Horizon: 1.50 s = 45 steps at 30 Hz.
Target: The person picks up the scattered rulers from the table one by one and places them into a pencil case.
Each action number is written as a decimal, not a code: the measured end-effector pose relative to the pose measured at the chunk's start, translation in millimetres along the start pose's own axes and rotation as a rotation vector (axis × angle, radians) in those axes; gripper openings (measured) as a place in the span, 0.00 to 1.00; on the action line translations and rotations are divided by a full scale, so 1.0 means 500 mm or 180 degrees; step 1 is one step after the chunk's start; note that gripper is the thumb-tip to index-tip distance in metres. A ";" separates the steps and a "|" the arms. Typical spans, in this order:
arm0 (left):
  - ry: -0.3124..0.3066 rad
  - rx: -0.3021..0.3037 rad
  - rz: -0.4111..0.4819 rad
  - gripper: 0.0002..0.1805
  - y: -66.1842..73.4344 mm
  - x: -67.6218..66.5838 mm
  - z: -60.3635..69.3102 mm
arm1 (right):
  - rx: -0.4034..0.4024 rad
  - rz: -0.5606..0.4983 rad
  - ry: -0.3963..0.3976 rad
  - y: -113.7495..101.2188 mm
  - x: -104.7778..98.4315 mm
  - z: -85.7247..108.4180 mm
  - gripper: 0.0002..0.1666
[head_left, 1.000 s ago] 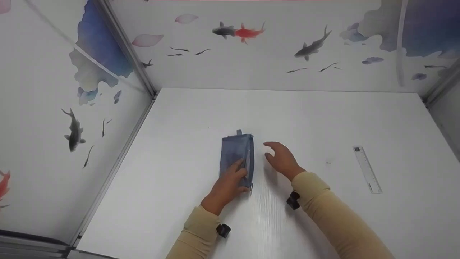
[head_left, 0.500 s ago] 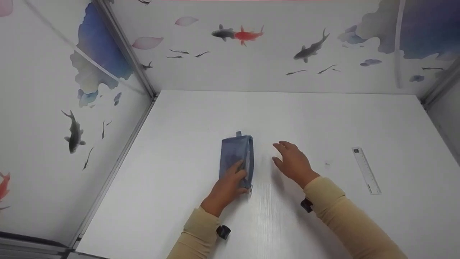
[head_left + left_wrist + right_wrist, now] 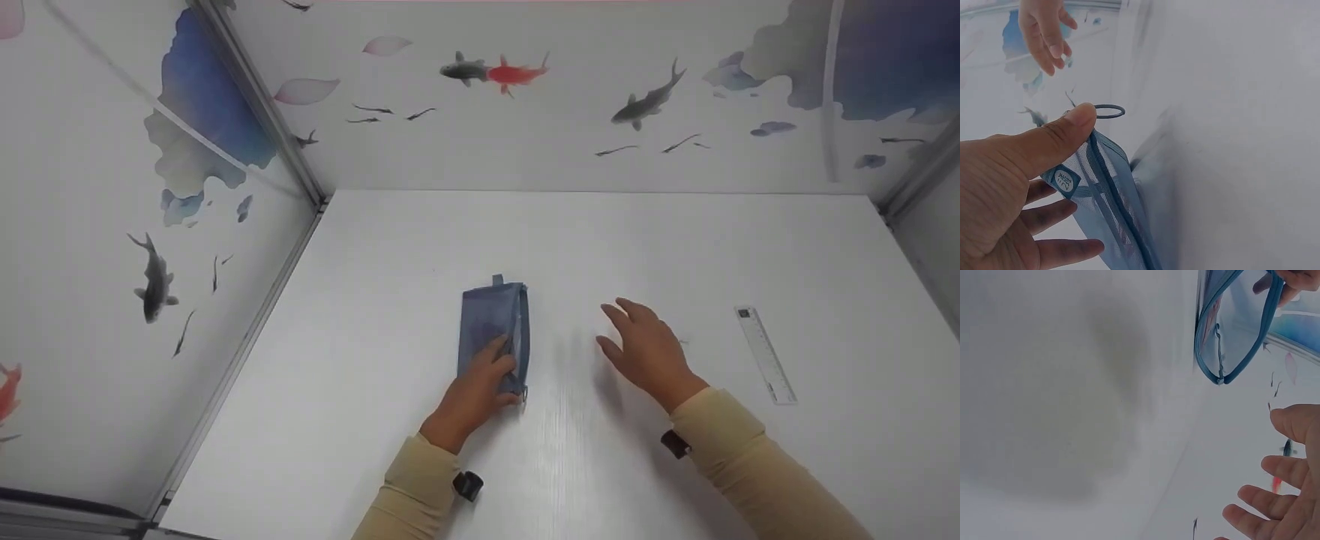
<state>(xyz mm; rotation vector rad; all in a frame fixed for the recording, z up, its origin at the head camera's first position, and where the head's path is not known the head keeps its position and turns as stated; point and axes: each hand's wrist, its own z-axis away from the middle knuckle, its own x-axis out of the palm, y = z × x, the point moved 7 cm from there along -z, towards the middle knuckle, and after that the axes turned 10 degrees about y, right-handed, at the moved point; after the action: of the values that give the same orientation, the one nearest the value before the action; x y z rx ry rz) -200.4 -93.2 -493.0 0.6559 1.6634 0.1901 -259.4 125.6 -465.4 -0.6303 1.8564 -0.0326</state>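
Observation:
A blue mesh zipper pouch (image 3: 484, 315) stands near the middle of the white table, its zipped side gaping toward the right. My left hand (image 3: 471, 397) holds it at the near end, thumb by the zipper's end and fingers along the mesh face. In the left wrist view, the thumb (image 3: 1081, 115) lies next to a ring pull (image 3: 1111, 111), above a small label (image 3: 1062, 181). The opening's blue rim (image 3: 1261, 337) shows in the right wrist view. My right hand (image 3: 649, 352) hovers to the right of the pouch, fingers spread, holding nothing.
A clear ruler (image 3: 765, 356) lies on the table (image 3: 600, 232) at the right. Walls painted with fish, such as the left wall (image 3: 75, 187) and the back wall (image 3: 525, 142), enclose the table's left and far sides.
My right hand has moved away from the pouch to the right, its fingers spreading. My left hand and the pouch stay where they were.

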 end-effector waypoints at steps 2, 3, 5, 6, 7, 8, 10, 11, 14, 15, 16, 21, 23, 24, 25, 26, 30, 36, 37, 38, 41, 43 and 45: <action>-0.0007 -0.0004 -0.0016 0.21 0.000 0.000 0.000 | 0.0031 0.0015 0.0019 0.008 -0.005 0.005 0.30; -0.0006 -0.0003 -0.0025 0.21 0.000 0.000 0.001 | 0.0035 0.0021 0.0027 0.012 -0.007 0.007 0.30; -0.0001 -0.0003 -0.0028 0.21 0.000 -0.001 0.001 | 0.0033 0.0029 0.0041 0.018 -0.011 0.011 0.31; -0.0002 -0.0017 -0.0012 0.21 -0.001 -0.002 0.001 | 0.0028 0.0032 0.0050 0.021 -0.013 0.013 0.31; 0.0001 -0.0021 -0.0001 0.21 -0.002 -0.002 0.002 | 0.0024 0.0033 0.0054 0.024 -0.015 0.016 0.31; 0.0003 -0.0027 0.0012 0.21 -0.002 -0.003 0.002 | 0.0028 0.0032 0.0056 0.028 -0.017 0.019 0.31; 0.0000 -0.0037 0.0029 0.22 -0.003 -0.002 0.003 | 0.0050 0.0045 0.0054 0.037 -0.020 0.026 0.31; -0.0003 -0.0042 0.0030 0.22 -0.003 -0.002 0.004 | 0.0068 0.0053 0.0050 0.042 -0.021 0.031 0.31; -0.0006 -0.0029 0.0008 0.22 -0.003 0.001 0.006 | 0.0154 0.0078 0.0019 0.059 -0.025 0.046 0.31; -0.0009 -0.0025 0.0002 0.22 -0.002 0.001 0.007 | 0.0182 0.0089 0.0012 0.066 -0.026 0.051 0.31; -0.0005 -0.0022 -0.0010 0.22 -0.002 0.002 0.007 | 0.0197 0.0101 0.0014 0.071 -0.028 0.054 0.31; -0.0002 -0.0034 -0.0042 0.23 0.000 0.002 0.005 | 0.0244 0.0112 0.0074 0.098 -0.041 0.068 0.31; 0.0005 -0.0031 -0.0047 0.23 0.000 0.001 0.004 | 0.0232 0.0124 0.0138 0.106 -0.048 0.073 0.31; 0.0012 -0.0027 -0.0048 0.22 0.000 0.000 0.004 | 0.0219 0.0135 0.0182 0.110 -0.051 0.075 0.31; 0.0016 -0.0025 -0.0047 0.22 0.000 0.000 0.003 | 0.0208 0.0147 0.0220 0.114 -0.055 0.077 0.31; 0.0024 -0.0018 -0.0050 0.22 0.000 -0.001 0.003 | 0.0205 0.0156 0.0248 0.118 -0.058 0.080 0.31; 0.0063 0.0028 -0.0052 0.22 0.001 -0.003 0.002 | 0.0252 0.0182 0.0263 0.137 -0.068 0.090 0.32; 0.0072 0.0049 0.0006 0.22 0.003 -0.002 0.002 | 0.0332 0.0190 0.0256 0.167 -0.078 0.110 0.31; 0.0078 0.0052 0.0022 0.22 0.003 -0.002 0.002 | 0.0331 0.0199 0.0273 0.172 -0.078 0.113 0.31; 0.0084 0.0049 0.0040 0.22 0.003 -0.003 0.002 | 0.0342 0.0210 0.0276 0.177 -0.079 0.116 0.31; 0.0089 0.0038 0.0062 0.22 0.002 -0.002 0.001 | 0.0421 0.0201 0.0222 0.194 -0.076 0.125 0.32; 0.0087 0.0035 0.0062 0.22 0.003 -0.002 0.000 | 0.0502 0.0178 0.0152 0.207 -0.073 0.131 0.32; 0.0075 0.0019 0.0065 0.22 0.003 -0.001 0.000 | 0.0575 0.0164 0.0110 0.219 -0.072 0.138 0.32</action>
<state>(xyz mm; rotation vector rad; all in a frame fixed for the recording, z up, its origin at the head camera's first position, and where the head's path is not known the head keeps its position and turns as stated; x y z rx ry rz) -199.8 -92.3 -492.0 0.6777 1.6809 0.2082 -234.2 254.0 -495.5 -0.4591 1.8773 -0.1761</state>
